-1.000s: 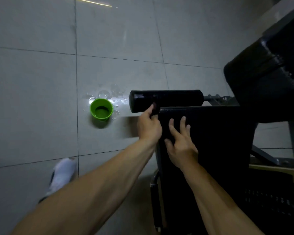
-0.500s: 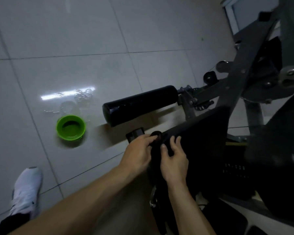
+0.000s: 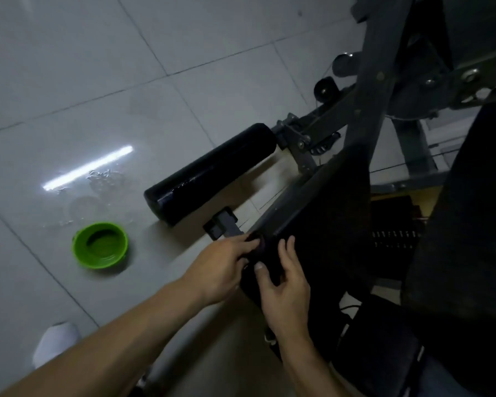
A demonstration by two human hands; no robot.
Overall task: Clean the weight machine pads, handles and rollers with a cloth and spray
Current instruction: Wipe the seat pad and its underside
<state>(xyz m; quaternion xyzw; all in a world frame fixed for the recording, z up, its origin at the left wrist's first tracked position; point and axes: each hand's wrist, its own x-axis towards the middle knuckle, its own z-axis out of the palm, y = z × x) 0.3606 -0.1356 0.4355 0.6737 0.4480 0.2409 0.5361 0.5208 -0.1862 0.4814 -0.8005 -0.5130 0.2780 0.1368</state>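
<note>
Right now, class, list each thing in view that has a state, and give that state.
Green bowl: upright on the floor, seems to hold liquid.
Roller: horizontal, glossy in patches.
Floor: wet beside the bowl.
Left hand: pinches the seat pad corner.
Right hand: grips the same corner.

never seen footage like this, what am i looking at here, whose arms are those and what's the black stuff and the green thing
This is one view, from a camera worn on a person's head, looking down at their own bare arms. The left hand and right hand meet at the corner of a weight machine's black pad. The right hand grips that corner; it is too dark to tell whether either holds a cloth. The black roller is another padded part, sticking out above the tiled floor. On the floor are a green bowl, spilled water and the person's white shoe.
</note>
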